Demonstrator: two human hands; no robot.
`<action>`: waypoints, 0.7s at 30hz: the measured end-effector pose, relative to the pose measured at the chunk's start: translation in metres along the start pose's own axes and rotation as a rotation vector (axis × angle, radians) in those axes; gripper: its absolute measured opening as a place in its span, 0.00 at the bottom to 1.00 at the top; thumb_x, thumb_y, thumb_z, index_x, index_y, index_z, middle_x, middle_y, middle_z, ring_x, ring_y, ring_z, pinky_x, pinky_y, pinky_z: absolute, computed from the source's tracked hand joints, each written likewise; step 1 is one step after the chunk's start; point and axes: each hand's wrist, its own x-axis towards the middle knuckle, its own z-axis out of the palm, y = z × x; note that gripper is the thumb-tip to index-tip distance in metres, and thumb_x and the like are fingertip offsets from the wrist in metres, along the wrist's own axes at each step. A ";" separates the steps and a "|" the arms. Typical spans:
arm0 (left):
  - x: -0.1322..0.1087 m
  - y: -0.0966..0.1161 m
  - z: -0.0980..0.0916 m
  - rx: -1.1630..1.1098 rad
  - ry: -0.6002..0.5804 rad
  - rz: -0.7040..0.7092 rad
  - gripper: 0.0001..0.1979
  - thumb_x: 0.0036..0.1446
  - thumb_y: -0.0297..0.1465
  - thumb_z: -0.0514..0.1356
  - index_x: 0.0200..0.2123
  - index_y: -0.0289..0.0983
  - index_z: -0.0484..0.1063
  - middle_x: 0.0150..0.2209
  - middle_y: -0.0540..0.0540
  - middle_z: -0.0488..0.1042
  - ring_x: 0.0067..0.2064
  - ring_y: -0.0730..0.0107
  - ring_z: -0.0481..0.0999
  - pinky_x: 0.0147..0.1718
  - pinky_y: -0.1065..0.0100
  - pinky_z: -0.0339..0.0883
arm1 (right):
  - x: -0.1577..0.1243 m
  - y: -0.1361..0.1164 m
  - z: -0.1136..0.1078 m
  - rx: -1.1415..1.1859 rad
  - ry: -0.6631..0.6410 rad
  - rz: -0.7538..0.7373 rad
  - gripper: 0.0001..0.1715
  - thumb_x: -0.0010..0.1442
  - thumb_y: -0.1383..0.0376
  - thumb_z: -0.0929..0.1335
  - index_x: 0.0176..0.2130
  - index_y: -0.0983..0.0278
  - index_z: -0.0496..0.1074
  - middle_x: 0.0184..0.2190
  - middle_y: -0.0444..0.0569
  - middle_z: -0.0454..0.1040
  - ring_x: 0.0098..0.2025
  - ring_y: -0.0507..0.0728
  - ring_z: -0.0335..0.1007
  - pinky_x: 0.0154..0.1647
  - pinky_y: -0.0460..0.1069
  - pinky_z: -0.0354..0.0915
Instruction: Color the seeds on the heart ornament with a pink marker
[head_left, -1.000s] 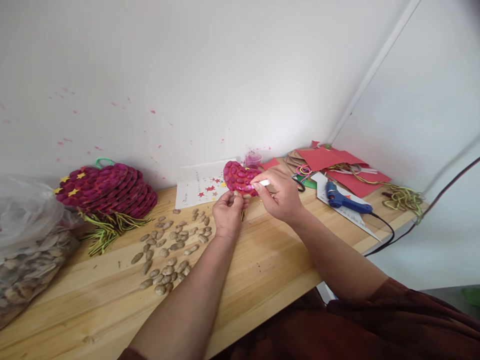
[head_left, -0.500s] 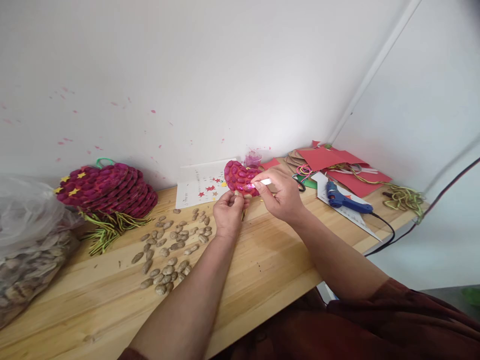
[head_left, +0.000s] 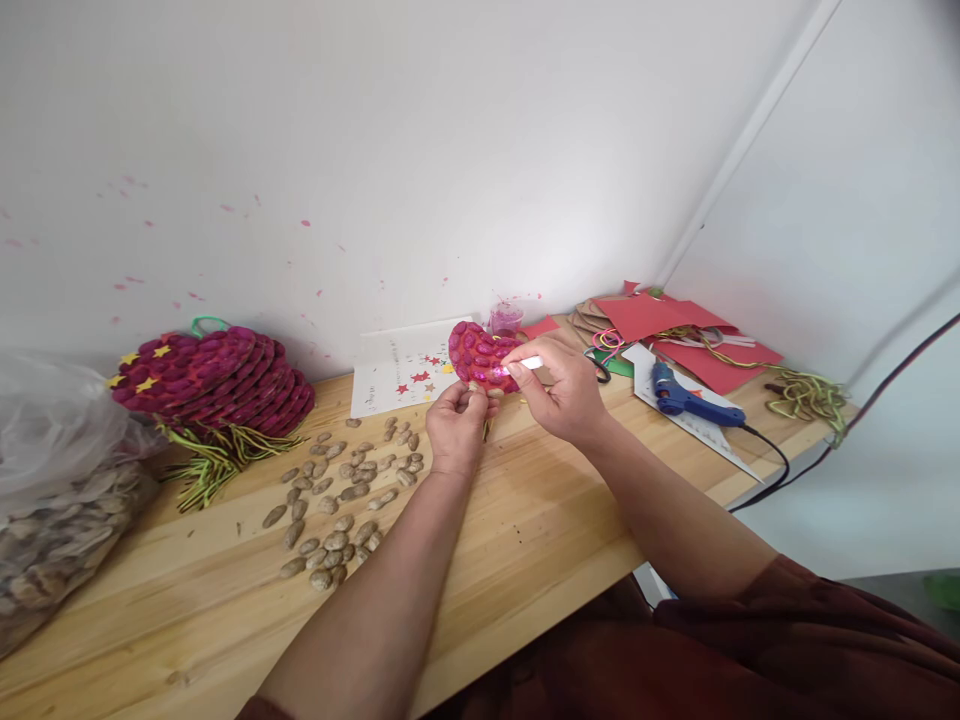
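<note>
A magenta-painted craft piece (head_left: 470, 348), its front covered in peanut shells, is held up off the table near the wall. My left hand (head_left: 457, 425) pinches its lower edge. Between the thumb and fingers of my right hand (head_left: 559, 390) is a slim white-handled tool (head_left: 533, 363), apparently a paintbrush. Its tip meets the shells where the paint shines wet, though the bristles cannot be made out. Right behind the piece stands a small clear cup (head_left: 505, 319) stained pink. Loose unpainted peanuts (head_left: 360, 475) lie scattered to the left of my left hand.
Similar magenta pieces (head_left: 225, 380) with yellow stars and green tassels are stacked at left, beside a plastic bag (head_left: 67, 530) of peanuts. A white paper (head_left: 375, 385) with small stars rests against the wall. To the right are a blue glue gun (head_left: 694, 402), red card (head_left: 667, 318) and cords (head_left: 806, 400).
</note>
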 end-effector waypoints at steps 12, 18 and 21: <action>0.000 0.000 0.000 -0.007 0.005 -0.004 0.18 0.39 0.42 0.75 0.27 0.38 0.75 0.23 0.50 0.75 0.29 0.63 0.83 0.32 0.67 0.76 | 0.000 0.000 0.000 -0.011 0.009 0.004 0.08 0.71 0.63 0.69 0.39 0.59 0.77 0.36 0.48 0.84 0.41 0.61 0.76 0.46 0.57 0.67; 0.000 0.001 0.001 -0.018 0.018 -0.013 0.17 0.39 0.41 0.75 0.26 0.38 0.74 0.21 0.52 0.73 0.29 0.63 0.82 0.32 0.67 0.76 | 0.000 0.000 0.000 -0.018 0.005 0.013 0.07 0.71 0.63 0.69 0.39 0.59 0.77 0.35 0.48 0.84 0.40 0.61 0.76 0.45 0.57 0.67; 0.000 0.000 0.001 -0.021 0.020 -0.016 0.18 0.39 0.42 0.75 0.26 0.38 0.74 0.21 0.53 0.72 0.29 0.63 0.83 0.32 0.67 0.77 | 0.000 0.001 0.000 -0.012 0.013 0.015 0.08 0.71 0.63 0.69 0.39 0.59 0.77 0.35 0.48 0.84 0.41 0.61 0.76 0.45 0.57 0.67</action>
